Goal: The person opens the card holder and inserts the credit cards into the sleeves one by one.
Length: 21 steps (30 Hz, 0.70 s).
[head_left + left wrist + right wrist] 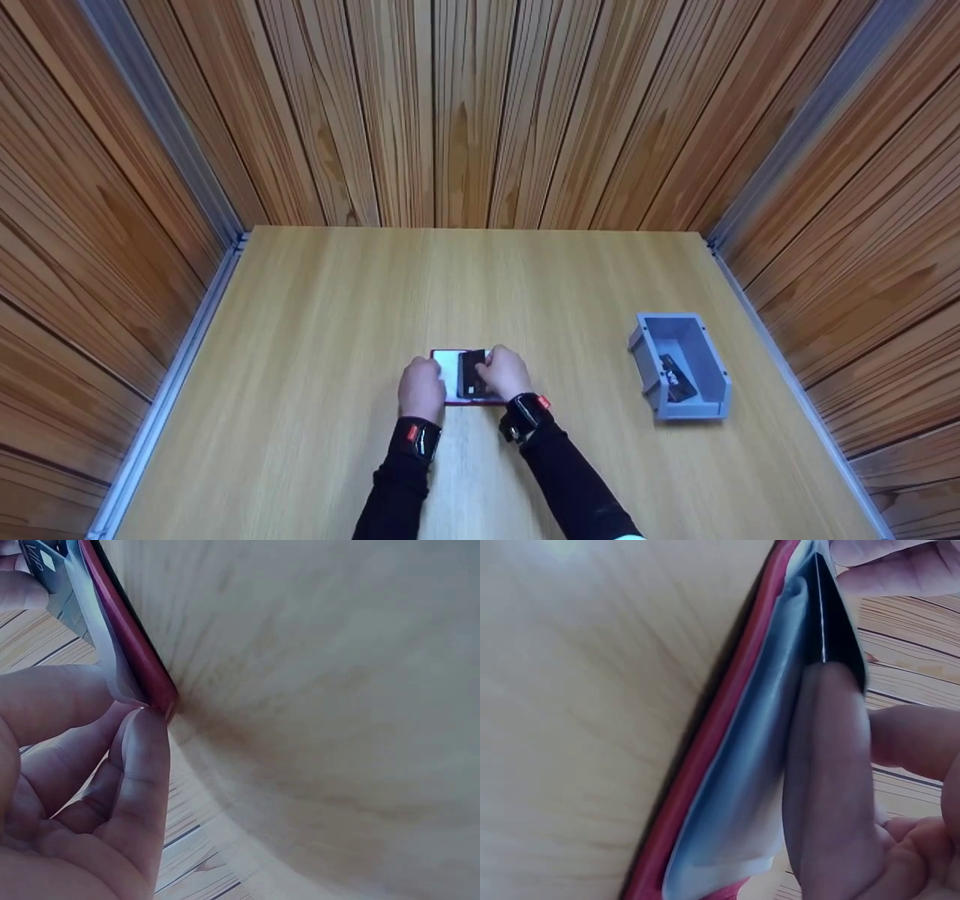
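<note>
The fingers of my left hand (421, 386) come together on a corner of the clear sleeve (735, 802); I can't tell whether the red holder (129, 626) beneath is in that pinch too. The fingers of my right hand (507, 371) are clamped on the black card (472, 367), parted only by its thin edge. The card lies over the holder, between my two hands, and I can't tell how much of it, if any, sits inside the sleeve.

My worry is the sleeve's soft lip: if I drive the card at a slant, its corner could catch there and crease or tear the plastic. If my left pinch slips, the flap could fold down and close the mouth. Pushing too hard might buckle the card out of my grip, or skid the holder along the smooth tabletop (337, 300), since only that one corner seems steadied.

Well apart, on my right, the grey bin (714, 409) holds another black card (676, 379), lying slanted on its floor.
</note>
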Available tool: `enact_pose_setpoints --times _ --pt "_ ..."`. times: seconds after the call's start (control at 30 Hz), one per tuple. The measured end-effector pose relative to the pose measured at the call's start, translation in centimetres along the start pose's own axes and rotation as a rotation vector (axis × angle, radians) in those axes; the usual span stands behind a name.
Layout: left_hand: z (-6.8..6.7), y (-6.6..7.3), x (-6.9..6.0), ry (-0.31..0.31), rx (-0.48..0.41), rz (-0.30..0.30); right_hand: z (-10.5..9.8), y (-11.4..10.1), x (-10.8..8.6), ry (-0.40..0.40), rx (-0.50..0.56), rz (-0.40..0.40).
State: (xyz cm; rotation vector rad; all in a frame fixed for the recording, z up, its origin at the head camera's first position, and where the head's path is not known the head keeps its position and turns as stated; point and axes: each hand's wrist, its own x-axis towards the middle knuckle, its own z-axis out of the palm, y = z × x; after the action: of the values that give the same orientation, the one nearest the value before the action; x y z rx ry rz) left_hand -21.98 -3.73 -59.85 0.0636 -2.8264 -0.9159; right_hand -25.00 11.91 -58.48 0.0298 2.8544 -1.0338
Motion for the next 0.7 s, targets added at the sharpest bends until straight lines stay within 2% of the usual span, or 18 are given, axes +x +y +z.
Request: enact_pose_setpoints --times 0.1,0.3,0.57,0.7 --pt "0.1 0.0 0.0 0.003 0.002 0.004 0.0 -0.1 0.0 -0.013 -0.028 0.019" --pt "0.1 0.0 -0.1 0.003 0.003 0.012 0.1 -0.1 0.1 0.022 -0.093 -0.005" --pt "0.0 0.0 -0.1 0.016 0.009 0.038 0.2 -0.7 0.0 0.019 -0.080 -0.003" --pt "-0.1 0.0 0.0 0.010 0.007 0.018 0.4 -1.1 0.0 0.022 -0.105 -0.029"
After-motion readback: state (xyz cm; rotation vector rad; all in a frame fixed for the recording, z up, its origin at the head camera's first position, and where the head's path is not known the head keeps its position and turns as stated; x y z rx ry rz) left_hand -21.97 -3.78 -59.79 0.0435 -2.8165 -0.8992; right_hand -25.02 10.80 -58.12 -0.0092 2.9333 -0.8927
